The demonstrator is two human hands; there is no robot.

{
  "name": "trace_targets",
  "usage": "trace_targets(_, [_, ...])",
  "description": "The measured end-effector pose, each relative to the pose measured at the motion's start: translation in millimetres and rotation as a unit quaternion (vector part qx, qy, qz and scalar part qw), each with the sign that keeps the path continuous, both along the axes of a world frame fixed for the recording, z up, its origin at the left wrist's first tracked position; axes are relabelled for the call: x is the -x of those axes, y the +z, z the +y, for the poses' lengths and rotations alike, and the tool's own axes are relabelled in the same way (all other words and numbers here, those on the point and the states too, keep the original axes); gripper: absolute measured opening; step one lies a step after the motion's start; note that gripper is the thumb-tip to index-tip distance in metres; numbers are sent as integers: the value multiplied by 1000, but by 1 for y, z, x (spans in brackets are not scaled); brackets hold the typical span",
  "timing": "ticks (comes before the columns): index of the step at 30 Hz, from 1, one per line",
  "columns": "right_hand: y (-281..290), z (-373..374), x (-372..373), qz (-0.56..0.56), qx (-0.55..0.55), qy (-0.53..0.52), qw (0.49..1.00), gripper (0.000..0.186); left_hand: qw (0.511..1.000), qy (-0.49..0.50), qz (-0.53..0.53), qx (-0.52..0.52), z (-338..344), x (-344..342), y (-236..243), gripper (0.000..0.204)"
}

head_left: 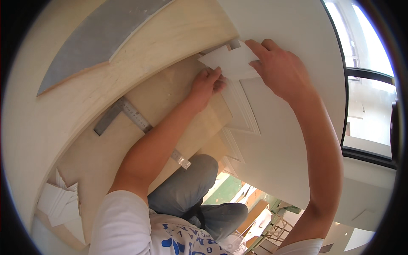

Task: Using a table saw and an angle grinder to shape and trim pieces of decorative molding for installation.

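One white notched sheet: held between the two hands, at the junction of pale plywood and a white moulded panel; notch cut in the edge farthest from the body. Left hand: thumb and fingers closed on the sheet's near left edge. Right hand: sheet gripped at its right end by thumb and fingertips. Hands set apart, joined only by the sheet.

One metal try square, graduated blade: laid on the plywood to the left of the left hand, its blade partly covered by the left forearm. One grey panel with a curved outline: placed well to the left of both hands. White offcuts: heaped nearer the body, left of the left forearm. Raised moulding: seen just below the hands. One black-framed window: set beyond the right hand, to its right.
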State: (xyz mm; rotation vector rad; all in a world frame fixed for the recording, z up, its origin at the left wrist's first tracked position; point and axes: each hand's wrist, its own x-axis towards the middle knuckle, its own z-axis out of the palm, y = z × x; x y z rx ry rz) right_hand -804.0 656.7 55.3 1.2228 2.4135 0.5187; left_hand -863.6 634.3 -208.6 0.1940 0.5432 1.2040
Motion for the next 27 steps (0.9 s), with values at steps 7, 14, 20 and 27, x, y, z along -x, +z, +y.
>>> trace_targets(7, [1, 12, 8, -35, 13, 3, 999, 31, 996, 5, 87, -19, -4, -1, 7, 31])
trace_targets(14, [-4, 18, 6, -18, 8, -6, 1000, 33, 997, -8, 81, -13, -5, 2, 9, 32])
trace_targets(20, [0, 25, 11, -12, -12, 0, 1000, 33, 995, 32, 93, -32, -6, 1, 11, 43])
trace_targets(27, [-10, 21, 12, 1, -50, 8, 999, 34, 908, 137, 375, -131, -12, -11, -9, 56])
